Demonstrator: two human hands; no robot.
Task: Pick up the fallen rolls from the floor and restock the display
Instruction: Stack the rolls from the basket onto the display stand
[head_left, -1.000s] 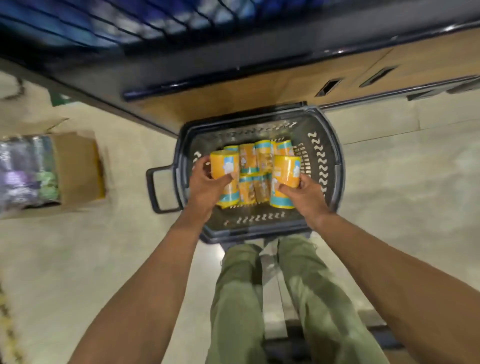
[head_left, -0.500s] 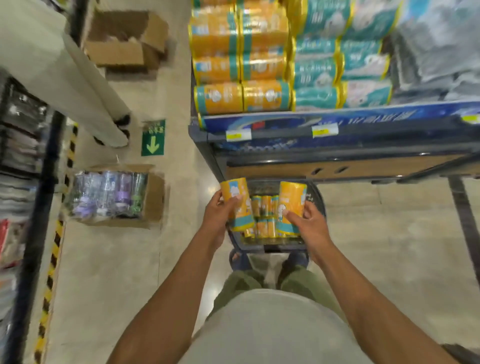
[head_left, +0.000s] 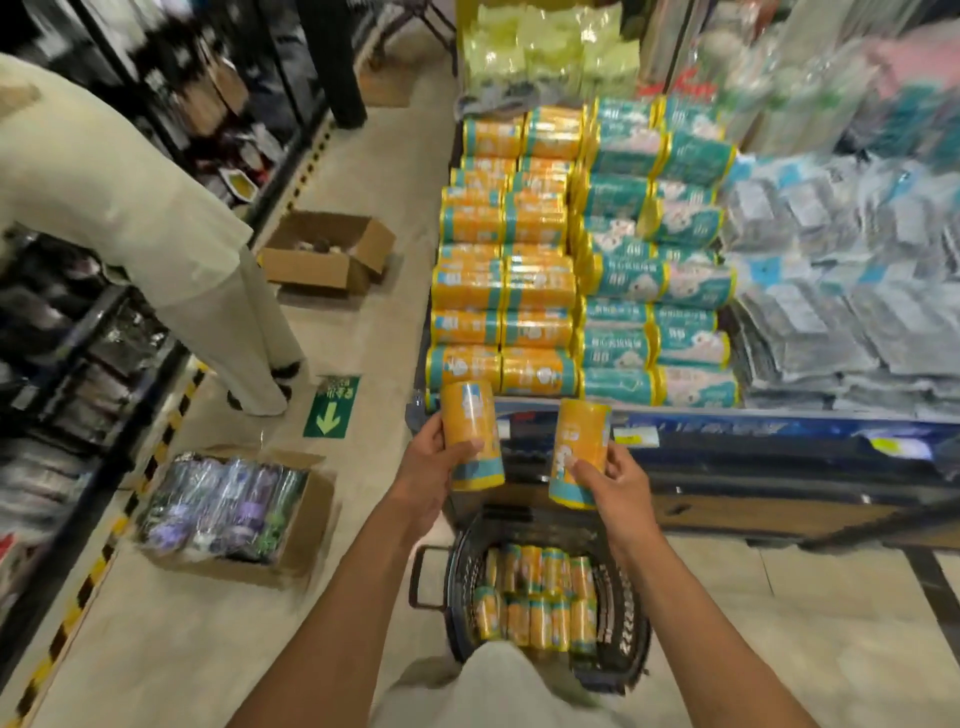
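Now, left roll (head_left: 470, 434): gripped by the left hand (head_left: 426, 467), thumb and fingers wrapped round its lower half. Its long axis points up and away, and the top end meets the display's front row.
Right roll (head_left: 579, 449): held the same way in the right hand (head_left: 615, 488), just beside the first roll but apart from it, before the blue shelf lip (head_left: 779, 431).
Orange stack (head_left: 506, 291): ahead of and above both grips. Its rolls lie on their sides, long axes left to right, two columns wide, so each held roll likely needs a quarter turn.
Nearer hand: the left, lined up with the left column. The right fronts the seam with the teal packs (head_left: 654, 291).
Basket (head_left: 623, 613): on the floor below the hands, with more orange rolls (head_left: 535, 592) standing inside.
Room: shop aisle with a pale floor; open cardboard boxes (head_left: 322, 254) to the left, a green arrow sign (head_left: 331, 407), and another person (head_left: 130, 208) beside dark shelving.
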